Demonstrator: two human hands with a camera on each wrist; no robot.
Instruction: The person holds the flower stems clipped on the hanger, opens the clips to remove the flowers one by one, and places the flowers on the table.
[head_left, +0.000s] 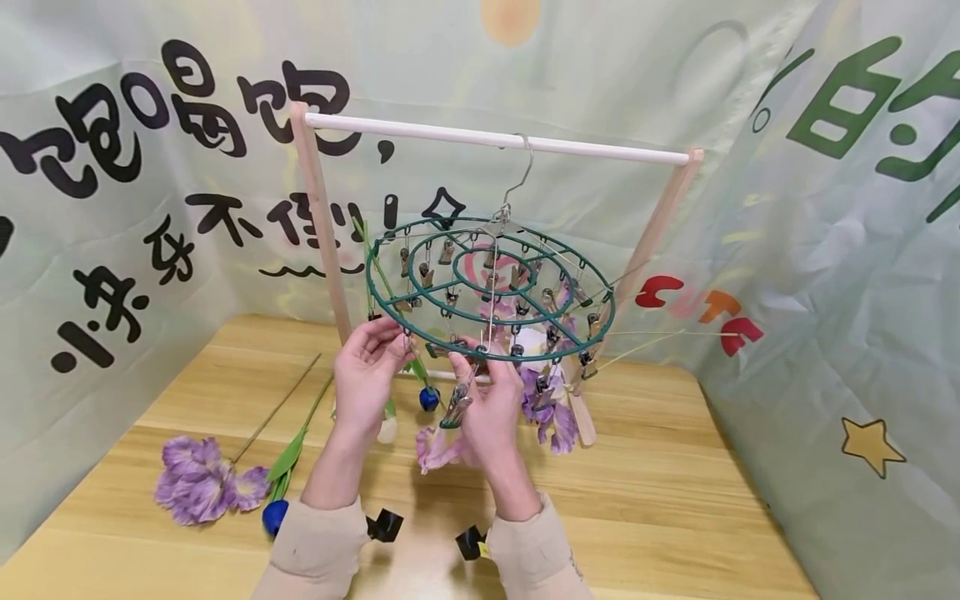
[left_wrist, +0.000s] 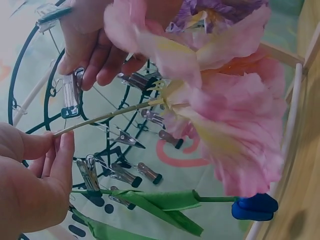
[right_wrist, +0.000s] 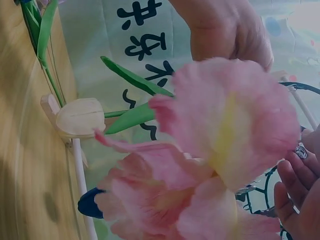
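Note:
A round green hanger (head_left: 491, 357) with rings of metal clips hangs in front of me. My left hand (head_left: 367, 375), at its near left rim, pinches the thin stem (left_wrist: 110, 114) of a pink artificial flower (left_wrist: 235, 120). The bloom hangs head down below the hanger. Under the near rim, my right hand (head_left: 491, 404) holds a metal clip (left_wrist: 71, 95) between thumb and fingers, close to the stem's end. Another clip (head_left: 456, 407) dangles over the right hand. In the right wrist view the pink petals hide much of the work.
The hanger hooks over a white bar (head_left: 600, 152) on a wooden stand (head_left: 321, 225). Purple flowers (head_left: 553, 412), a blue tulip (head_left: 428, 398) and a white tulip (right_wrist: 80, 118) hang around it. Another purple flower (head_left: 197, 483) and blue tulip (head_left: 274, 517) lie on the table's left.

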